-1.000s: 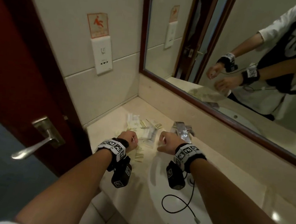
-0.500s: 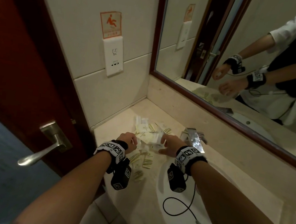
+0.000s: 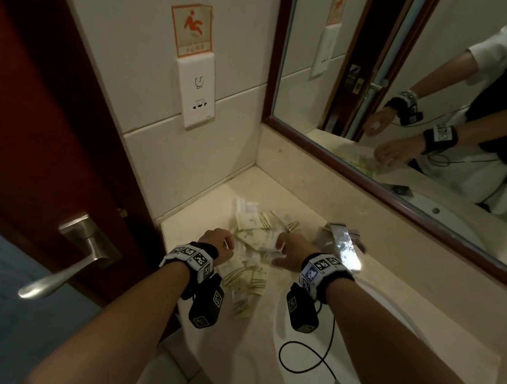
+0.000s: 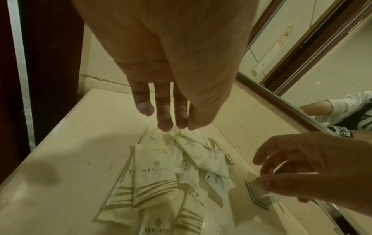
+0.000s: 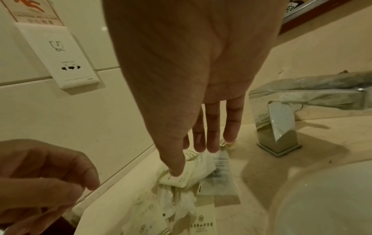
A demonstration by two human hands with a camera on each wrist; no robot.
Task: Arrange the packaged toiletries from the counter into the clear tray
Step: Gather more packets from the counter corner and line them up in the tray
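Door (image 3: 34,139): dark red, at the counter's left end; its metal handle (image 3: 65,263) sticks out; the top is cut off by the frame.
Socket (image 3: 196,92): white plate on the tiled wall over the counter's back-left corner, with an orange slip-warning sign (image 3: 193,29) above it.
Counter (image 3: 202,199): pale stone; the near edge is hidden under the forearms.
Packets (image 3: 250,244): cream sachets with striped ends, heaped loosely on the left part of the counter, overlapping; their print is too small to read.
Left hand (image 3: 217,245): over the left side of the heap, fingers (image 4: 165,114) straight and relaxed, holding nothing; whether the tips touch the packets cannot be told.
Right hand (image 3: 291,252): over the right side of the heap, fingers straight, thumb tip (image 5: 176,168) resting on a folded packet (image 5: 179,178); nothing grasped.
Tray: cannot be made out with any certainty in any view.
Tap (image 3: 342,242): chrome, just right of the heap, at the basin's back rim.
Basin (image 3: 367,314): white, largely covered by the right forearm.
Mirror (image 3: 411,83): on the back wall, cut off at right.
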